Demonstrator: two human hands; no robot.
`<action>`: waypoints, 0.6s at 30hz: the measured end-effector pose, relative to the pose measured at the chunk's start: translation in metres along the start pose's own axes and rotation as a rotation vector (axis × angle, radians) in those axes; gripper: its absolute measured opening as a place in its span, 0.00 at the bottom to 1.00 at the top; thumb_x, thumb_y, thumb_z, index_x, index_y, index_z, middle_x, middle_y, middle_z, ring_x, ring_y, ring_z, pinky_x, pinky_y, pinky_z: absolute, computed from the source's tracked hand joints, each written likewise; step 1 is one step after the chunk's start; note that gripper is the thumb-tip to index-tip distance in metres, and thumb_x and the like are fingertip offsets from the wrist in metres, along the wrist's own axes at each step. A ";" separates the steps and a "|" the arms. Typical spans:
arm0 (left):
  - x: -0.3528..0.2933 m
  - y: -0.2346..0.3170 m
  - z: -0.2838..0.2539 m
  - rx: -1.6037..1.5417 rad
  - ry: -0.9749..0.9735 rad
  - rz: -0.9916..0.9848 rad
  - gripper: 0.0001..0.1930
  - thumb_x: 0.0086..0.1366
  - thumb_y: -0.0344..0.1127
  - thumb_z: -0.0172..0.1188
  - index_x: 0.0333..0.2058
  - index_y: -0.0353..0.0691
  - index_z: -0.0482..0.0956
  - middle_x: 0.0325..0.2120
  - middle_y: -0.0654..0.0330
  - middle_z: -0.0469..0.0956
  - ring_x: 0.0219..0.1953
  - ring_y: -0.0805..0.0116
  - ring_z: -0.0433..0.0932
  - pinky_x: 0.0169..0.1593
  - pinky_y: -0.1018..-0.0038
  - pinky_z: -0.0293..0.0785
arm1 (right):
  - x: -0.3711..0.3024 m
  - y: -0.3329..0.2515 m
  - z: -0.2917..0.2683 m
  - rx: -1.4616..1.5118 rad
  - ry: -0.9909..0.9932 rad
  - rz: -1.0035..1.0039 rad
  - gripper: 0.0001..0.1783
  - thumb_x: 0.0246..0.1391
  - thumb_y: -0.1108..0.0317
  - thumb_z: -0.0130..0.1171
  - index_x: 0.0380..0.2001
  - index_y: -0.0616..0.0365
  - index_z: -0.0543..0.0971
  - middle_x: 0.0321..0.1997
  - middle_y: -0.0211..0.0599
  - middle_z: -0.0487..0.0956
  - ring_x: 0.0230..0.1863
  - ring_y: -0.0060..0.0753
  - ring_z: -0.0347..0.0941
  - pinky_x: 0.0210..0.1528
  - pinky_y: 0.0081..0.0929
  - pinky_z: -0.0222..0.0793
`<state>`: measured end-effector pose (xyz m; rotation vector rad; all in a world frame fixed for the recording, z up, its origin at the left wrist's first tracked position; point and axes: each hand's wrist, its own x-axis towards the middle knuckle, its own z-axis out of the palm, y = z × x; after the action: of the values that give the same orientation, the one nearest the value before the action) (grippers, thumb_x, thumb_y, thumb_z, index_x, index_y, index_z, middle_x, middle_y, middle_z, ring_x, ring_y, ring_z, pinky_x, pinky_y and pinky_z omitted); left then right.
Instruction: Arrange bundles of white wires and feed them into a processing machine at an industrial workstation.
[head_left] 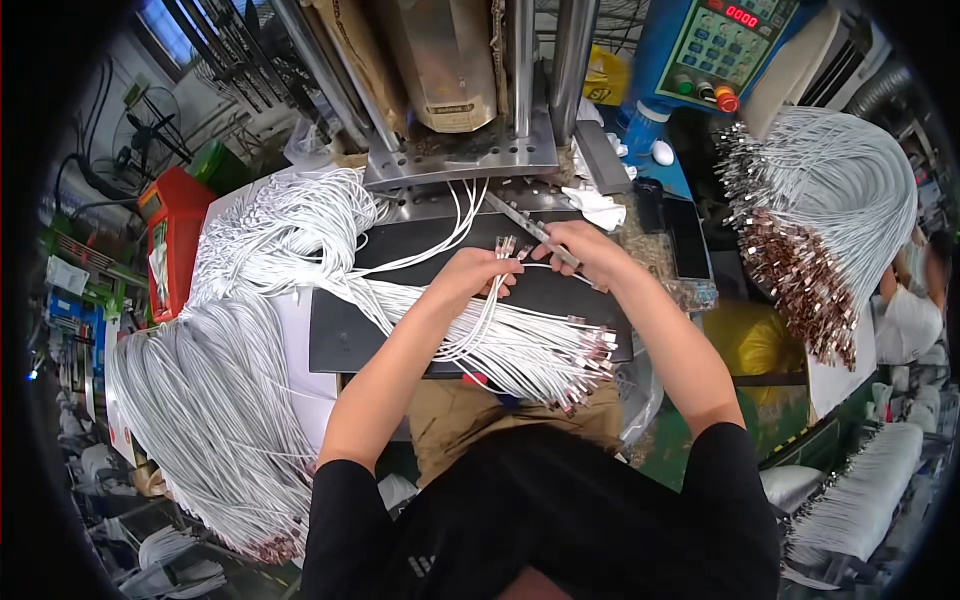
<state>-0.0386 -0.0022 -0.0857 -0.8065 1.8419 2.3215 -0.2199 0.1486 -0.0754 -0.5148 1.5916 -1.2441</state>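
Observation:
My left hand is closed around a few white cables, and their small connector ends stick up past the fingers. Just to the right, my right hand grips a narrow metal strip with small pieces or slots along it. The strip slants up and left towards the press. Below both hands lies a thick bundle of white cables on a black work surface, with brownish connector ends fanned at its right. A few cables run from the bundle up to the press base.
A press with steel columns and a plate stands straight ahead. Cable heaps lie at left, beside a red machine. A blue control box, a phone and a hanging cable bundle are at right.

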 end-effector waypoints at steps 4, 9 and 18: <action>-0.002 0.002 0.003 0.053 -0.008 -0.005 0.12 0.64 0.41 0.65 0.35 0.36 0.84 0.26 0.64 0.80 0.26 0.75 0.78 0.34 0.80 0.73 | -0.005 0.002 0.008 0.073 0.003 -0.087 0.17 0.63 0.61 0.52 0.46 0.62 0.81 0.36 0.33 0.79 0.21 0.23 0.68 0.23 0.26 0.65; -0.001 0.006 0.008 0.077 -0.006 -0.008 0.11 0.64 0.40 0.65 0.35 0.38 0.84 0.25 0.66 0.81 0.25 0.76 0.78 0.33 0.80 0.73 | 0.008 0.011 0.014 -0.029 0.148 -0.147 0.17 0.66 0.63 0.49 0.48 0.60 0.80 0.34 0.35 0.81 0.23 0.23 0.71 0.23 0.26 0.66; 0.007 0.003 0.019 -0.002 0.041 0.013 0.10 0.62 0.38 0.66 0.33 0.37 0.84 0.24 0.65 0.80 0.24 0.77 0.78 0.29 0.82 0.71 | 0.015 0.030 0.021 -0.393 0.203 -0.359 0.17 0.61 0.62 0.54 0.46 0.61 0.81 0.28 0.39 0.82 0.27 0.27 0.77 0.31 0.29 0.71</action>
<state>-0.0527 0.0131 -0.0831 -0.8513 1.8668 2.3313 -0.2002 0.1385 -0.1078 -0.9828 1.9936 -1.2771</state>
